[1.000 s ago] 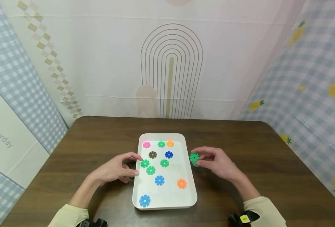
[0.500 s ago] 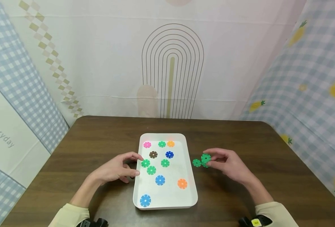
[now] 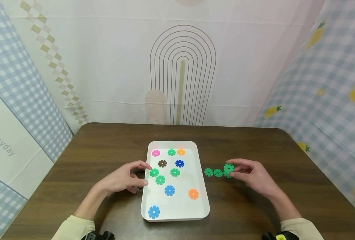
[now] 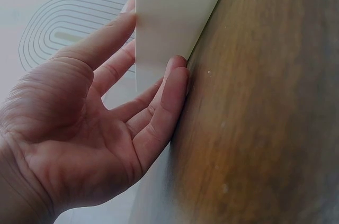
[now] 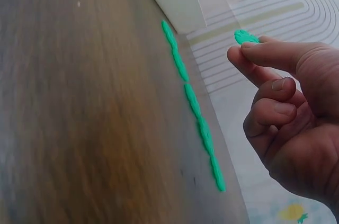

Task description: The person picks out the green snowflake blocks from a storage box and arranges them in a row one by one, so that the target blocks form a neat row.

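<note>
A white tray (image 3: 183, 209) lies lengthwise on the table with several notched plastic discs in it. My left hand (image 3: 124, 178) holds its left wall: in the left wrist view thumb and index finger are at the rim and the other fingertips touch the outside. My right hand (image 3: 251, 175) pinches a green notched disc (image 3: 228, 168) between thumb and index finger, above the table right of the tray. Beneath it runs a row of green discs (image 3: 208, 172) lying flat; my hand covers part of it from the head view. In the right wrist view the row (image 5: 198, 115) appears edge-on.
Inside the tray lie more green discs (image 3: 160, 180), light blue ones (image 3: 169, 190), orange ones (image 3: 193, 194), a pink (image 3: 156, 153), a brown (image 3: 162, 163) and a dark blue one (image 3: 179, 163). The brown wooden table (image 3: 117, 143) ends before a patterned cloth (image 3: 114, 66).
My right hand has moved right with the green disc in its pinch, along the row, and more discs of the row have come into view behind it. Left hand and tray stay in place.
</note>
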The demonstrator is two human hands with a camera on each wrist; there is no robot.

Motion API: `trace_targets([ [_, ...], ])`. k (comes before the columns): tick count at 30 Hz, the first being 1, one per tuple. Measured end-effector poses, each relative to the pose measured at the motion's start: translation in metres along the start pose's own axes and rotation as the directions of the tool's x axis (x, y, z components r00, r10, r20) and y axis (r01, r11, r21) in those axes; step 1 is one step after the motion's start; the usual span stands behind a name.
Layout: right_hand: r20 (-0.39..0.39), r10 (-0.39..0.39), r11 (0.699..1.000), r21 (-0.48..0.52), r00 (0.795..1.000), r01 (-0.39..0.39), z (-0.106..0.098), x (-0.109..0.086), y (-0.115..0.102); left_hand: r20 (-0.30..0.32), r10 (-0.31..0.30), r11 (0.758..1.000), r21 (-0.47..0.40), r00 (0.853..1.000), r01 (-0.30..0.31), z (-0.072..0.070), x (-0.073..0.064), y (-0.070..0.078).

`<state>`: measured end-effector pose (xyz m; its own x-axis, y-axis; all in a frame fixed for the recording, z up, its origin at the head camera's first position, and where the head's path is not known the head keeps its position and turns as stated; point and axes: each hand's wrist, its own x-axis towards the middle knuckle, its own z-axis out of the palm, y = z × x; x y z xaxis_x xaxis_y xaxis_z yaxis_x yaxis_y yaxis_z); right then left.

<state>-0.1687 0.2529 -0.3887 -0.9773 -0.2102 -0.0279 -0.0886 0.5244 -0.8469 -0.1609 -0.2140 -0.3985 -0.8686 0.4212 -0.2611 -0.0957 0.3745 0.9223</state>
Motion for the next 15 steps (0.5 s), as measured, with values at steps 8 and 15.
trace_targets([
  [8,-0.038,-0.001,0.999,0.039,0.999,0.002,-0.014,-0.006,0.013,-0.001,0.000,1.000,-0.001,1.000,0.000,0.000,0.000,0.000],
  [15,-0.081,0.022,1.000,0.023,0.996,-0.020,-0.028,-0.011,0.024,0.000,0.000,1.000,0.002,1.000,0.000,0.000,0.000,0.001],
])
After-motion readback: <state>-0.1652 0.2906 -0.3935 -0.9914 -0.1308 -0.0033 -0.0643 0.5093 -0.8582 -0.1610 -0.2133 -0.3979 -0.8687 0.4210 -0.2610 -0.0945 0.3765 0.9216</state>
